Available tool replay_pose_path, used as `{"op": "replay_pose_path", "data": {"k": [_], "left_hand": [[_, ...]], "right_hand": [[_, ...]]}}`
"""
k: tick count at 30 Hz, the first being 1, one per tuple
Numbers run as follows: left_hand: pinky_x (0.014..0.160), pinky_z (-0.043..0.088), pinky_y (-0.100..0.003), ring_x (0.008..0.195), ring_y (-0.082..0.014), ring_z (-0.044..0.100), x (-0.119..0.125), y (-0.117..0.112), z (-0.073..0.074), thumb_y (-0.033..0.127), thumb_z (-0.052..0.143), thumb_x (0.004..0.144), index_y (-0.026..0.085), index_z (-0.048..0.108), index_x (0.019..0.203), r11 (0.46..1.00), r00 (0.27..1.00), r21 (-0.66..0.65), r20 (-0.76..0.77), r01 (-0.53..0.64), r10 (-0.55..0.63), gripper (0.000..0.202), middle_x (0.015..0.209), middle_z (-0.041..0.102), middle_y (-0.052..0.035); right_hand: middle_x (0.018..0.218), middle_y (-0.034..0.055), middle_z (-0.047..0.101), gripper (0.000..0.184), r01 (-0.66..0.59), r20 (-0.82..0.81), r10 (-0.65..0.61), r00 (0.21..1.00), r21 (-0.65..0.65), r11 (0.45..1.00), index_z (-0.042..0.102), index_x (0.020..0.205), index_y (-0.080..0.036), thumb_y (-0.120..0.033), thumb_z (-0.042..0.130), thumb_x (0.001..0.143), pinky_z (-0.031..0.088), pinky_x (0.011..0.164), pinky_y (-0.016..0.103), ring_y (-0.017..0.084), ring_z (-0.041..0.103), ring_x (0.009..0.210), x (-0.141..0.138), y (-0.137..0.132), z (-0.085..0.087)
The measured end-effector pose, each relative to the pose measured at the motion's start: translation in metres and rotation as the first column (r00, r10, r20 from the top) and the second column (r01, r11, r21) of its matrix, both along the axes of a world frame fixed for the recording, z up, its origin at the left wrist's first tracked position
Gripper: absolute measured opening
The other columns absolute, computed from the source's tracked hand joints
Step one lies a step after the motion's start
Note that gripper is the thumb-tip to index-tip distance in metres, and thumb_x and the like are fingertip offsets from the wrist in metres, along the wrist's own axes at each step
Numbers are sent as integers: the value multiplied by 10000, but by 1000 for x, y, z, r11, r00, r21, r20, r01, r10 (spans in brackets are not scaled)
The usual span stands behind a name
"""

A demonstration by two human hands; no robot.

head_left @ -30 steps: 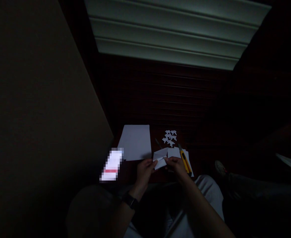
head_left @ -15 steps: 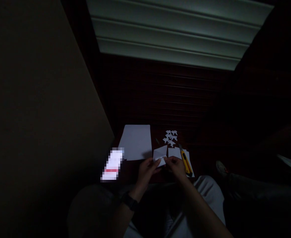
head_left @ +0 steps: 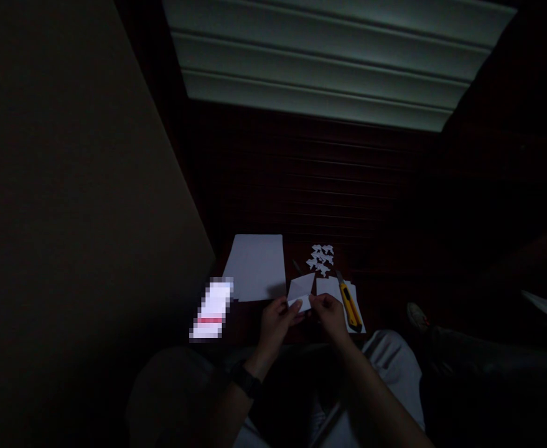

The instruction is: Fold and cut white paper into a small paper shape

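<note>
Both forearms reach forward over lap, wrists nearly meeting above near table edge. Left hand (head_left: 275, 320), watch (head_left: 246, 378) on wrist, fingers curled, pinching left edge of small folded paper (head_left: 302, 297). Right hand (head_left: 330, 314) pinches same paper's right edge. Paper held just above dark table (head_left: 249, 320), between both hands. Just right: yellow utility knife (head_left: 349, 303) lying on paper squares (head_left: 328, 287). Left: blurred phone screen (head_left: 211, 309). Beyond: white sheet (head_left: 256, 266), cluster of small paper cut-outs (head_left: 320, 257). Very dim light.
</note>
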State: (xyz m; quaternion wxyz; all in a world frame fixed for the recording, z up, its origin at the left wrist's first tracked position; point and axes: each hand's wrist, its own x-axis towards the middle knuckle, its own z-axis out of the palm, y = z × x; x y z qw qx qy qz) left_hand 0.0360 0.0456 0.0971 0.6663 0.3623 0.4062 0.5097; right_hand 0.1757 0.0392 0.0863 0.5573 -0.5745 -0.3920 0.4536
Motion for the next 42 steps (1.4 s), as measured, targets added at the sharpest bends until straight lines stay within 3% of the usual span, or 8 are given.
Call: {"op": "replay_pose_path", "data": {"k": [6,10,22,28,35,42], "left_hand": [[690,551,-391,734,-244,661,4,-2,-1,286,744,592,99,571,950,1000,1000,10,16,0,0,439,862,680,-131],[719,542,-398,761,-245,659,1,-4,2,292,718,632,104,570,950,999,998,11,54,33,-34,398,920,668,-141],[748,536,-393,819,-249,649,-4,-2,5,300,700,663,107,593,934,998,996,-51,80,35,-31,350,947,661,-142],[755,529,-403,809,-246,649,-6,-1,5,313,694,665,96,609,913,998,996,-57,86,40,-35,340,938,663,-143],[784,510,-393,903,-253,618,-6,0,11,296,705,648,104,620,959,998,995,-21,82,58,-56,375,999,652,-141],[642,537,-342,740,-240,651,-8,4,2,327,741,586,75,662,872,993,995,-61,-28,97,-98,389,879,683,-151]], "right_hand": [[518,-3,573,316,90,107,-94,990,39,995,552,668,-164,-475,582,712,373,431,219,126,495,451,-2,-1,-5],[531,-4,571,294,83,115,-91,989,72,994,550,680,-166,-456,581,719,386,450,222,131,504,472,-4,-4,-1],[499,-13,561,310,93,-4,-93,996,44,995,534,691,-178,-480,608,691,367,416,221,123,485,425,-10,-7,4],[474,-27,557,313,41,-159,-39,987,12,999,541,720,-181,-475,630,658,377,396,221,111,475,379,-9,-6,4],[529,-45,567,351,2,-213,11,977,58,998,516,919,-192,-380,661,659,396,394,207,109,506,408,-3,-6,7],[506,-42,551,334,35,-101,-26,995,90,995,551,901,-171,-396,637,670,373,394,201,98,479,401,-2,-4,16]]}}
